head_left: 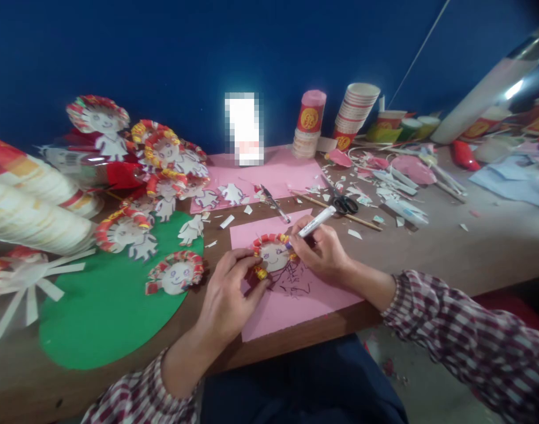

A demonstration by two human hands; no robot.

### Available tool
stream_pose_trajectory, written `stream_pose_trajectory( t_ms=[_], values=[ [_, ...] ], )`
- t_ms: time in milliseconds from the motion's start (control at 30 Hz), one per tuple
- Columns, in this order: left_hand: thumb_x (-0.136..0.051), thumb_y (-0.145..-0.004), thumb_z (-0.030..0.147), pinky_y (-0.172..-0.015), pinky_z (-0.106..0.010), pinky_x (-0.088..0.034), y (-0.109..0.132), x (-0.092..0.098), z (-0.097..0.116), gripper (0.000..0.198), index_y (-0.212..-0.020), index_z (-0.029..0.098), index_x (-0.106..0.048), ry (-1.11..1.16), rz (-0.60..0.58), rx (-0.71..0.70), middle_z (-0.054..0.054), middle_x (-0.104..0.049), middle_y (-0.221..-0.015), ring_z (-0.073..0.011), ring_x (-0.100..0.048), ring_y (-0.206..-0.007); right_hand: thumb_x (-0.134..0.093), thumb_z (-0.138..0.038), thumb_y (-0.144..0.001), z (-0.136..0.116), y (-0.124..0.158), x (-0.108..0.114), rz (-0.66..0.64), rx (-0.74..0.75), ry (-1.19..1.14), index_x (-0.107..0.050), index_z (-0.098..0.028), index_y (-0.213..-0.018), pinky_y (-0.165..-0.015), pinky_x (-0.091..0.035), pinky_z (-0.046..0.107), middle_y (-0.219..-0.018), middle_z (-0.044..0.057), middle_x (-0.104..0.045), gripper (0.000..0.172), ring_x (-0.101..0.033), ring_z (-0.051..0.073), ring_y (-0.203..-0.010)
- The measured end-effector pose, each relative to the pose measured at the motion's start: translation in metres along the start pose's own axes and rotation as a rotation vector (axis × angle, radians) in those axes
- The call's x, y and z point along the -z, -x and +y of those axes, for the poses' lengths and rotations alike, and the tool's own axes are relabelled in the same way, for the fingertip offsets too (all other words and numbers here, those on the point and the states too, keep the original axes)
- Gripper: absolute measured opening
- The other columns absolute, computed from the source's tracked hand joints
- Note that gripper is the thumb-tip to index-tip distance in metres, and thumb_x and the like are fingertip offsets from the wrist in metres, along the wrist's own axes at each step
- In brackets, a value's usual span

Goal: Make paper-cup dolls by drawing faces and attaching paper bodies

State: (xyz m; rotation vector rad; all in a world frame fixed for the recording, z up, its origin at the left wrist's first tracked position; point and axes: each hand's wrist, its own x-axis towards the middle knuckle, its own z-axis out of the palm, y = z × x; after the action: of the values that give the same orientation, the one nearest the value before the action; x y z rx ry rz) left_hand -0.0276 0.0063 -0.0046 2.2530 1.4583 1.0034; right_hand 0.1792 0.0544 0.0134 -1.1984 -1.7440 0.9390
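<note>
A round paper-cup face (275, 260), with a drawn smile and eyes and a curled red and yellow rim, lies on a pink sheet (263, 321). My left hand (232, 288) pinches its left edge between thumb and fingers. In my right hand (325, 250) is a white marker (317, 221), its tip end down at the right side of the face. Dark scribbled lines (293, 280) show on the pink sheet just below the face. The marker's exact contact point is hidden by my fingers.
Finished paper figures (175, 277) crowd the left, some on a green sheet (115, 318). Beyond the pink sheet lie a pen (275, 203), black scissors (343, 202), a wooden stick (358, 220) and paper scraps. Stacked paper cups (356, 112) stand near the blue wall.
</note>
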Motion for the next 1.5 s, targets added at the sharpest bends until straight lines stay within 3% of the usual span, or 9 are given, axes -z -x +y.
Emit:
stream_pose_trajectory(
  t_ms=[400, 1500],
  values=[
    [-0.070, -0.077, 0.020, -0.090, -0.041, -0.050, -0.0005, -0.0003, 0.0005, 0.029, -0.104, 0.018, -0.062, -0.005, 0.004, -0.009, -0.009, -0.059, -0.109, -0.0228, -0.058, -0.103, -0.052, -0.032, -0.087, -0.0030, -0.0019, 0.0012, -0.047, 0.019, 0.140, -0.054, -0.018, -0.083, -0.055, -0.039, 0.025, -0.063, -0.001, -0.055, 0.015, -0.047, 0.010, -0.054],
    [-0.071, -0.076, 0.019, -0.089, -0.040, -0.050, 0.0004, 0.0002, 0.0003, 0.030, -0.104, 0.018, -0.062, -0.013, 0.012, -0.012, -0.008, -0.059, -0.108, -0.0227, -0.058, -0.102, -0.052, -0.029, -0.086, -0.0005, -0.0024, 0.0003, -0.030, 0.062, 0.178, -0.054, -0.016, -0.080, -0.055, -0.038, 0.023, -0.062, -0.001, -0.055, 0.014, -0.047, 0.009, -0.053]
  ],
)
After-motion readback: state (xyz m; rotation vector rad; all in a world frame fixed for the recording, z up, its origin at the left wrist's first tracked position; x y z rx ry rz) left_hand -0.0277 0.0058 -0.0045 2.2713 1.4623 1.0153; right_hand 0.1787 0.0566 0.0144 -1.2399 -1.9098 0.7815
